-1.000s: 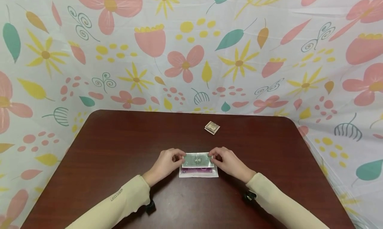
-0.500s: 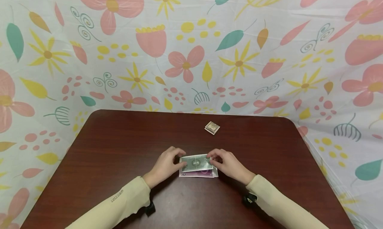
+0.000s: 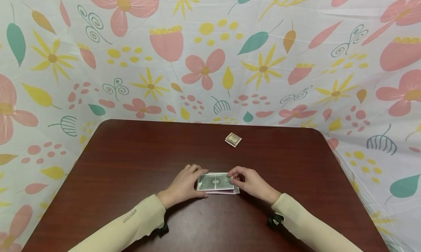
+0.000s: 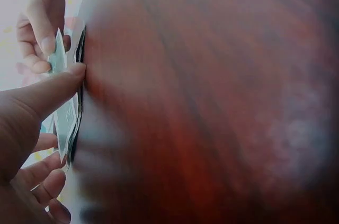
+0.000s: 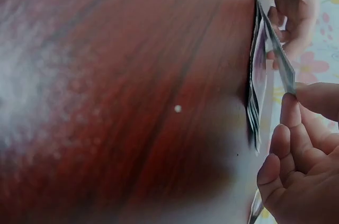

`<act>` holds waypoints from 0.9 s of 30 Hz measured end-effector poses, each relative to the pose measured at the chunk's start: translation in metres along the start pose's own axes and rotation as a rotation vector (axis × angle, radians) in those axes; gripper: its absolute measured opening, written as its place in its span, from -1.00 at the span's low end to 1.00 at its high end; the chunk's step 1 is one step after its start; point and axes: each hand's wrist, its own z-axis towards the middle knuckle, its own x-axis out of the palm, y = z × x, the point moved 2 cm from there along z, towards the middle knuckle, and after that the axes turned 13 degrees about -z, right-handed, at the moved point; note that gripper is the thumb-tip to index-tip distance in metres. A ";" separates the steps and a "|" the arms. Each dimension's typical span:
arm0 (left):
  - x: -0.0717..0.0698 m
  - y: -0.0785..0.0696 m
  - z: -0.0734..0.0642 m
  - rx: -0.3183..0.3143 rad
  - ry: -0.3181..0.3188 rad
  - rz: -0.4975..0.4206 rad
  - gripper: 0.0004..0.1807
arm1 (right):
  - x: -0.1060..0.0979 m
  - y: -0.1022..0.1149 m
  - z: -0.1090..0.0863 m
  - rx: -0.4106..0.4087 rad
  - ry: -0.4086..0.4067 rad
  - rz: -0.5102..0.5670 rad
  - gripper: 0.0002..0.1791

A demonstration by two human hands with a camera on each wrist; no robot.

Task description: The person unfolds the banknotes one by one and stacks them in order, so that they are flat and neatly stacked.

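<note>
A green play banknote (image 3: 215,182) marked "2" lies over a stack of banknotes (image 5: 258,75) near the middle of the table. With thumb and fingertip my right hand (image 3: 252,183) pinches the note's right end, which stands raised off the stack in the right wrist view. My left hand (image 3: 183,183) spans the stack's left end, thumb along the near edge and fingers at the far edge. Below the green note a purple face shows in the right wrist view. Most of the stack is covered from above.
A small folded brownish banknote (image 3: 233,139) lies farther back on the dark reddish-brown table (image 3: 148,146). Behind the table hangs a white cloth (image 3: 210,25) printed with flowers and leaves.
The green note, earlier held up by both hands, has come nearer and down over the stack, covering most of the purple note. My left hand has spread to the stack's edges.
</note>
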 end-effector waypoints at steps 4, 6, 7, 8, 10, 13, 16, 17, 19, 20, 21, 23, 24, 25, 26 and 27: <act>0.001 0.001 0.002 0.002 -0.017 -0.014 -0.19 | -0.001 0.000 0.000 0.007 0.005 -0.004 -0.87; 0.002 0.002 0.003 -0.002 -0.022 -0.011 -0.21 | 0.000 0.000 0.000 0.008 0.009 -0.006 -0.88; 0.002 0.003 0.003 -0.003 -0.025 -0.007 -0.22 | 0.000 -0.001 0.000 0.013 0.013 -0.005 -0.87; 0.002 0.003 0.003 -0.003 -0.030 -0.005 -0.23 | 0.000 -0.001 0.000 0.012 0.015 -0.007 -0.88; 0.002 0.003 0.004 -0.002 -0.038 -0.002 -0.25 | 0.000 -0.002 0.000 0.009 0.018 -0.014 -0.88; 0.002 0.003 0.004 0.001 -0.045 -0.005 -0.27 | 0.001 -0.003 0.000 -0.006 0.010 -0.041 -0.87; 0.001 0.004 0.002 -0.005 -0.044 -0.022 -0.28 | 0.002 -0.004 0.001 -0.032 -0.010 -0.079 -0.87; 0.000 0.004 0.001 -0.009 -0.047 -0.032 -0.30 | 0.002 -0.004 0.001 -0.044 -0.017 -0.091 -0.87; -0.001 0.004 -0.001 -0.013 -0.059 -0.053 -0.37 | 0.003 -0.005 0.001 -0.064 -0.028 -0.115 -0.87; -0.002 0.004 -0.001 -0.014 -0.068 -0.063 -0.41 | 0.004 -0.005 0.002 -0.071 -0.030 -0.125 -0.88; -0.003 0.005 -0.002 -0.013 -0.077 -0.071 -0.46 | 0.004 -0.005 0.002 -0.074 -0.031 -0.137 -0.88; -0.005 0.005 -0.004 -0.010 -0.086 -0.076 -0.56 | 0.004 -0.004 0.002 -0.079 -0.031 -0.160 -0.88; -0.006 0.005 -0.004 -0.008 -0.086 -0.074 -0.61 | 0.004 -0.004 0.003 -0.079 -0.028 -0.176 -0.88; -0.006 0.005 -0.004 -0.007 -0.082 -0.070 -0.65 | 0.005 -0.004 0.003 -0.083 -0.025 -0.191 -0.88; -0.006 0.005 -0.005 -0.007 -0.076 -0.066 -0.69 | 0.005 -0.003 0.004 -0.079 -0.018 -0.204 -0.88; -0.007 0.005 -0.005 -0.010 -0.069 -0.062 -0.72 | 0.005 -0.002 0.004 -0.081 -0.013 -0.218 -0.88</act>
